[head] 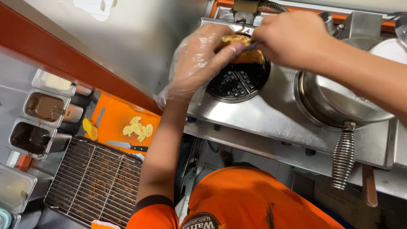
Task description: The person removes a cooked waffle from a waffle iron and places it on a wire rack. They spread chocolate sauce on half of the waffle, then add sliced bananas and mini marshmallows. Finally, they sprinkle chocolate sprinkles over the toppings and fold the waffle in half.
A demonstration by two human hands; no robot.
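Orange shirt (250, 199) of the person, lowest in the head view, dark-trimmed at the sleeve. Left hand (199, 59): covered in a loose clear plastic glove, fingers curled partway, fingertips touching the near edge of a golden waffle (246, 50); whether they pinch it or only steady it cannot be told. Right hand (292, 38): bare, closed around the handle of a thin dark tool (250, 46), whose tip meets the waffle beside the gloved fingertips. Waffle: tilted, lifted partly off the far side of the round black grid plate (237, 80), the near half of that plate lying bare. Grid plate: set in a stainless waffle maker (263, 114). Second round iron (339, 101): just beside the first on the same housing, lid down, with a coiled metal spring handle (344, 154) pointing toward the person. Orange cutting board (116, 116): well apart from the irons on the lower counter, bearing banana slices (137, 128), a piece of unsliced banana (90, 128) and a black-handled knife (127, 146). Wire cooling rack (95, 182): near the board, over a tray. Steel sauce tubs: one with pale cream (55, 82), one with light brown sauce (44, 107), one with dark chocolate sauce (29, 138).
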